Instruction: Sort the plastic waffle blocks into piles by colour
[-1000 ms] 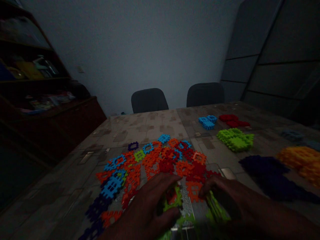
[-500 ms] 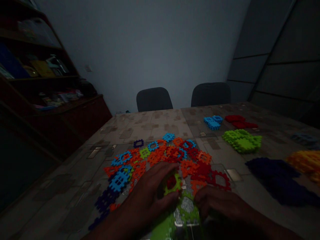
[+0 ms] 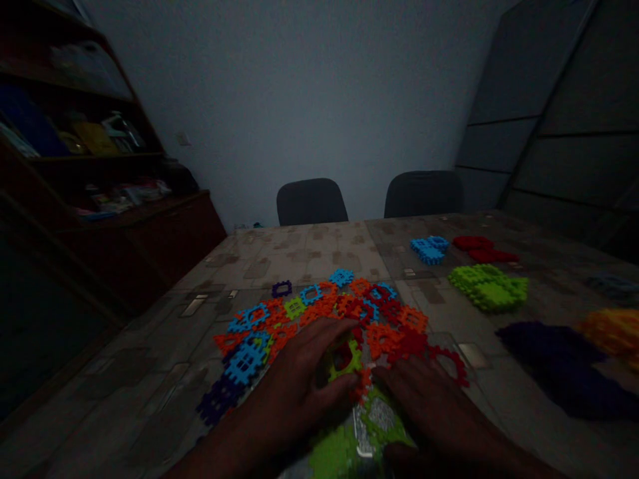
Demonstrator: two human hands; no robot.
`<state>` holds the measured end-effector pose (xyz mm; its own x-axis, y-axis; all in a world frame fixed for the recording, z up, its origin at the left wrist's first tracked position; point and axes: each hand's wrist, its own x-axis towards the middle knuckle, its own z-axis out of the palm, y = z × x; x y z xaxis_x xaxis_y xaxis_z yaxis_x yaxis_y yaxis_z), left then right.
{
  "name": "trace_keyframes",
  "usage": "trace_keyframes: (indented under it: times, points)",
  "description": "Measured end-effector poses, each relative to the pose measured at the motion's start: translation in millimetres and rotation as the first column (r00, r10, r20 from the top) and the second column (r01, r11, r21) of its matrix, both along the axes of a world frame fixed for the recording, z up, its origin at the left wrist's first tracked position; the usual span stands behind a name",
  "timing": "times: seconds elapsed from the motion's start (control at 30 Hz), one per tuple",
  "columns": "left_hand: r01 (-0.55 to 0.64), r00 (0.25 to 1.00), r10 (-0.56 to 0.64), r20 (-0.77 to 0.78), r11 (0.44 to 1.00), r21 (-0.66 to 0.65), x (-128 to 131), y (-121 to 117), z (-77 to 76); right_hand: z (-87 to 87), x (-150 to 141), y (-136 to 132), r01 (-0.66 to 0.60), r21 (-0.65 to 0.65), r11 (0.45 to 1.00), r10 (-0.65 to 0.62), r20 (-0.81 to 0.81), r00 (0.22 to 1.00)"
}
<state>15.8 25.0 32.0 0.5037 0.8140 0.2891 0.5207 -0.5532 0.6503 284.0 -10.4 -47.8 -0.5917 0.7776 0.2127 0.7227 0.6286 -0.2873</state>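
Observation:
My left hand [image 3: 302,379] is curled with its thumb and fingers around the edge of a lime-green notched building tile [image 3: 353,359], low over the heap. A red piece shows through the tile's opening. My right hand [image 3: 434,402] lies low with fingers stretched forward, their tips by an orange tile [image 3: 365,382] and the thumb apart; its underside is hidden. Between my wrists are another green tile with a round opening [image 3: 382,416] and a solid green tile [image 3: 332,456]. Beyond my hands spreads a mixed heap of orange tiles [image 3: 382,339], red tiles [image 3: 412,342] and blue tiles [image 3: 244,359].
Sorted piles stand on the right: light blue [image 3: 429,249], red [image 3: 484,249], lime green [image 3: 489,287], dark purple [image 3: 559,362] and yellow-orange [image 3: 612,332]. Two dark chairs [image 3: 312,201] stand behind the table [image 3: 309,249]. A shelf unit [image 3: 144,223] is at the left.
My right hand has moved forward and left, its fingers straightening over the pieces beside the orange tile. My left hand stays around the green tile. The view has shifted slightly.

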Motion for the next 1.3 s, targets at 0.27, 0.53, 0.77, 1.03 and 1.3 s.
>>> trace_keyframes:
  times: [0.27, 0.53, 0.77, 1.03, 1.3]
  points:
    - [-0.016, 1.0, 0.016, -0.013, 1.0, 0.003, -5, 2, -1.3, 14.1, -27, 12, 0.053, -0.251, 0.967, -0.019, 0.133, 0.991]
    - [-0.022, 1.0, 0.022, 0.011, 1.0, 0.014, -1, 3, 3.2, 16.0, -3, 6, -0.064, -0.152, 0.986, 0.022, -0.262, 0.965]
    - [-0.013, 1.0, 0.013, -0.002, 1.0, -0.001, 0, 2, 5.8, -25.9, 2, 3, -0.241, -0.015, 0.971, 0.21, -0.438, 0.874]
    - [-0.005, 1.0, 0.005, -0.007, 1.0, -0.017, 0, 2, 3.7, -54.0, 8, 6, -0.218, 0.235, 0.947, 0.241, -0.075, 0.968]
    - [0.01, 1.0, -0.01, -0.009, 0.999, -0.052, 4, 1, 2.3, -7.7, 9, -6, -0.169, 0.127, 0.977, 0.172, -0.018, 0.985]
